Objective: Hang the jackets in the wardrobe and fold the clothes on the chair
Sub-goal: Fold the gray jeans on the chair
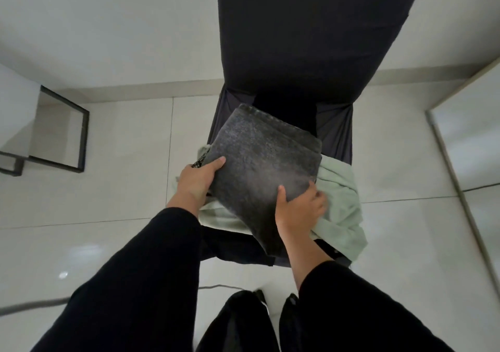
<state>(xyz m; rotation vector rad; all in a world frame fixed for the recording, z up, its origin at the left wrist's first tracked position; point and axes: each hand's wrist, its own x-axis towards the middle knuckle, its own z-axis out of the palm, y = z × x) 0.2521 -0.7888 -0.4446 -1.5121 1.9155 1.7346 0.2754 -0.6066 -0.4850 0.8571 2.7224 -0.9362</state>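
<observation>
A folded dark grey garment (259, 167) lies flat over the seat of a chair (303, 48) draped in black cloth. My left hand (197, 179) grips its left edge, thumb on top. My right hand (300, 208) holds its near right corner, thumb on top and fingers underneath. Below the grey piece, a pale green garment (341, 197) lies crumpled on the seat and spills over the right side. A bit of patterned fabric (200, 160) peeks out at the left. Dark clothing (238, 246) hangs off the seat's front edge.
A black metal frame (65, 132) stands on the glossy white tiled floor at the left. A mirrored or glass panel with a pale frame (460, 183) runs along the right. A grey cable (32, 305) lies on the floor near my feet.
</observation>
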